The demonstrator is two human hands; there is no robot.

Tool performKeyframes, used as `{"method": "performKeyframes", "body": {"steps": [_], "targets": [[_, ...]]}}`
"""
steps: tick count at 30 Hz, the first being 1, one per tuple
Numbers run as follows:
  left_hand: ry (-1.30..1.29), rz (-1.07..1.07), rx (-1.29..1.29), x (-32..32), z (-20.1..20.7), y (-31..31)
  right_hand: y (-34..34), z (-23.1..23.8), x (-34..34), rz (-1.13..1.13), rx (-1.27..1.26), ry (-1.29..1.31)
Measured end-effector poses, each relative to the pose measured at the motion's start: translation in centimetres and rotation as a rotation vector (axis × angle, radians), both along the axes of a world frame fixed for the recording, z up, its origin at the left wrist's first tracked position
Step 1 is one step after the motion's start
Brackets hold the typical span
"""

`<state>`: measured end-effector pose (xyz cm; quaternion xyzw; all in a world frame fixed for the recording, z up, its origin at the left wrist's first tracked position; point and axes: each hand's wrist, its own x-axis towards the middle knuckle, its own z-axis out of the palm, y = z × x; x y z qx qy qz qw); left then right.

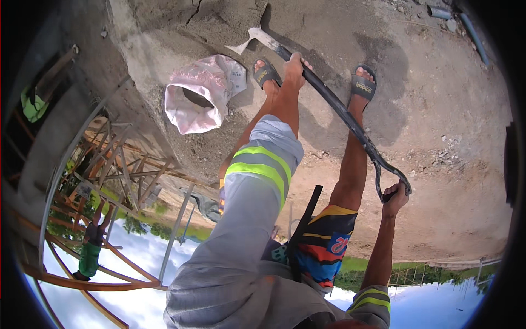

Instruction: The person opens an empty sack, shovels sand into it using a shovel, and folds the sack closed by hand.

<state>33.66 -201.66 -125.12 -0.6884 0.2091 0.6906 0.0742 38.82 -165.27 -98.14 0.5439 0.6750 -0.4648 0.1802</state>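
Left hand gripped a black-shafted metal shovel, upper centre! Right hand locked fingers round its looped handle, centre right!

Head view: fisheye, head-worn, looking steeply down past the near left sleeve to left hand and ground beyond. Sky shows along the lower rim.

Ground, dusty, grey-brown; thereon, pinkish-white sack, open-mouthed; two dark sandals, on feet; pipe pieces, upper right; scattered rubble.
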Motion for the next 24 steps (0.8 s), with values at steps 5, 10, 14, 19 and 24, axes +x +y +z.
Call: {"method": "performKeyframes", "body": {"steps": [5,10,14,19,24], "targets": [[0.054,0.066,0.045,0.7,7.7,4.4,4.6,7.1,0.1,-0.056,-0.005,-0.039],[0.101,0.202,0.087,-1.3,17.9,7.4,7.5,17.0,-4.3,0.080,0.060,0.023],[0.103,0.288,0.136,-2.9,26.3,8.4,8.2,25.9,-8.7,0.218,0.082,0.059],[0.041,0.361,0.024,-2.0,31.9,7.7,6.2,33.1,-15.7,0.399,0.110,0.084],[-0.124,0.349,0.058,-4.2,45.9,0.2,1.6,40.4,-23.3,0.581,0.129,0.111]]}}
